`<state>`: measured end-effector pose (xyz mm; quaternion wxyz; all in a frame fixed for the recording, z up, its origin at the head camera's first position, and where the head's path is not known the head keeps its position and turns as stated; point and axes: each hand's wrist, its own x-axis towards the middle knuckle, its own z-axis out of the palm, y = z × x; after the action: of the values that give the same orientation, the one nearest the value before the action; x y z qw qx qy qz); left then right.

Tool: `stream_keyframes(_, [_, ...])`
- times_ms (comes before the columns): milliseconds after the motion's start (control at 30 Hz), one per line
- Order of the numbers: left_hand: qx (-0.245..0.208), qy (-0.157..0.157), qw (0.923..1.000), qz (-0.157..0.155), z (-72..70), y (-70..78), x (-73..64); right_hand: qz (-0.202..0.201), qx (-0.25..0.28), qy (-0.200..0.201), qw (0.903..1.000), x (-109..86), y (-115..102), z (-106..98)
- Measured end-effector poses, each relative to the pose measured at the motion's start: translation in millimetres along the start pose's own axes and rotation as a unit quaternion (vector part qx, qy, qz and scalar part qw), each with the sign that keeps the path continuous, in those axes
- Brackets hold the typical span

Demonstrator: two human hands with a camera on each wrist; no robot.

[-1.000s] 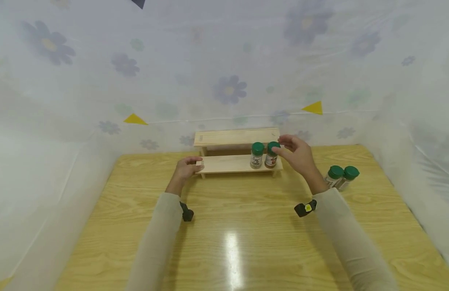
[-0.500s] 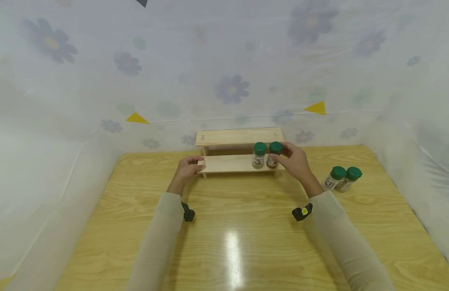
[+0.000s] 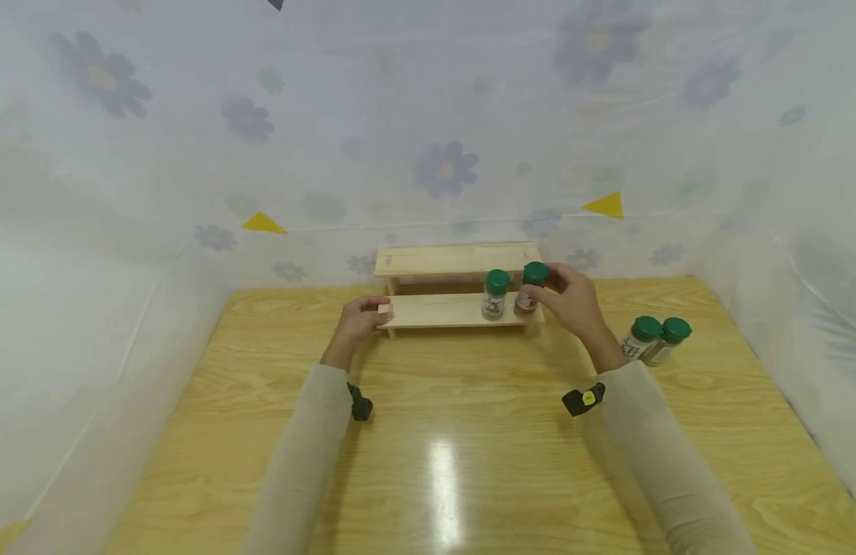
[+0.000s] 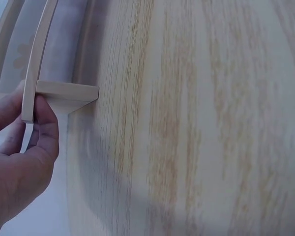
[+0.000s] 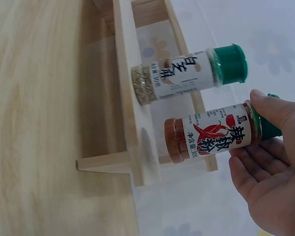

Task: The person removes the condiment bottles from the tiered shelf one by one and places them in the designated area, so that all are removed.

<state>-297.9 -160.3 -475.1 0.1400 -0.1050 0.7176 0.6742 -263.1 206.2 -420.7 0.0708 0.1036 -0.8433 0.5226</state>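
Observation:
A two-tier wooden rack (image 3: 435,311) stands at the back of the table. My left hand (image 3: 359,322) pinches the left end of its lower board; in the left wrist view the thumb lies on one face of the board (image 4: 35,64) and the fingers on the other. At the lower tier's right end, my right hand (image 3: 572,304) grips a green-capped jar of chili powder (image 5: 211,132) near its cap. The right wrist view shows the jar's base slightly off the board. Beside it, a sesame seed jar (image 5: 174,78) stands upright on the lower board.
Two more green-capped spice jars (image 3: 639,339) stand close together on the table (image 3: 470,432), to the right of the rack and partly behind my right forearm. A flowered white sheet (image 3: 331,116) hangs behind the table, with yellow triangles (image 3: 606,206) on it.
My right hand has closed round the chili powder jar and raised it slightly, shifting it a little right, away from the sesame jar. My left hand keeps its hold on the board.

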Motion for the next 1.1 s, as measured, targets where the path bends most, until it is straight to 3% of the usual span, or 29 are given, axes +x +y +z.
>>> stream_keyframes(400, [0.006, -0.002, 1.0000, 0.001, -0.6, -0.3, 2.0, 0.000, -0.057, 0.033, 0.9978, -6.1, -14, -35])
stream_keyframes(733, [0.019, -0.001, 0.9998, 0.000, -2.1, 0.6, 3.4, 0.017, -0.074, 0.058, 0.9954, -31.0, -16, -67])
stream_keyframes(1100, [0.020, -0.004, 0.9998, 0.005, -3.3, 2.2, 2.2, 0.037, -0.083, 0.079, 0.9927, -67.9, -8, -85])
